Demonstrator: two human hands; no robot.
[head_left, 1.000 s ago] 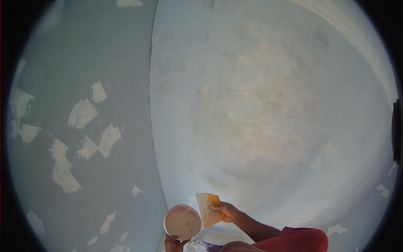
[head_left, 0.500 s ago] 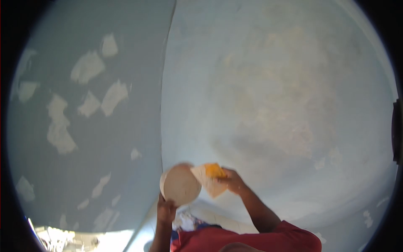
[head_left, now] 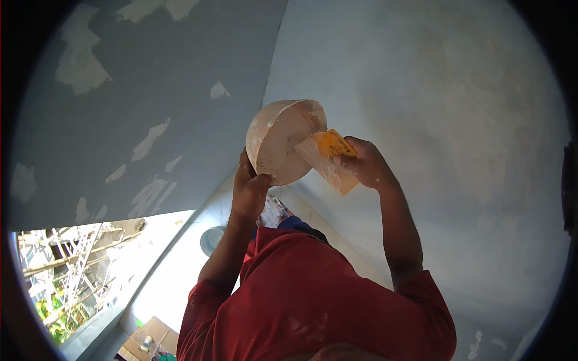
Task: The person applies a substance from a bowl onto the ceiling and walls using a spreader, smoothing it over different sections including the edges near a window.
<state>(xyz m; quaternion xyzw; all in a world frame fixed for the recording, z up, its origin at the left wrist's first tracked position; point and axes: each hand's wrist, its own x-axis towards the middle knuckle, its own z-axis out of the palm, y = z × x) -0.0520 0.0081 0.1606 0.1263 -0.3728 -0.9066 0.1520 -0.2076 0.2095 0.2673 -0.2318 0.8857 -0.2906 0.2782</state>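
My left hand (head_left: 251, 189) grips the near rim of a round, putty-smeared bowl (head_left: 283, 141), thumb over the edge and fingers around the outside. The bowl is tipped so its inside faces me, with pale residue on its walls. In my right hand (head_left: 366, 161) is a wide putty knife (head_left: 334, 157) with an orange-yellow handle part and a pale, smeared blade. One corner of the blade overlaps the bowl's opening, close to its right side. White specks dot the back of my right hand.
A grey wall (head_left: 180, 66) with whitish patches meets a paler wall (head_left: 457, 120) at a corner. Down left, an opening shows bamboo scaffolding (head_left: 78, 259). A pale bucket (head_left: 212, 239) and a cardboard box (head_left: 153, 337) stand below.
The view has tilted downward, so more of my body and the floor shows. The bowl has turned its opening more to the right, and the putty knife now overlaps its mouth.
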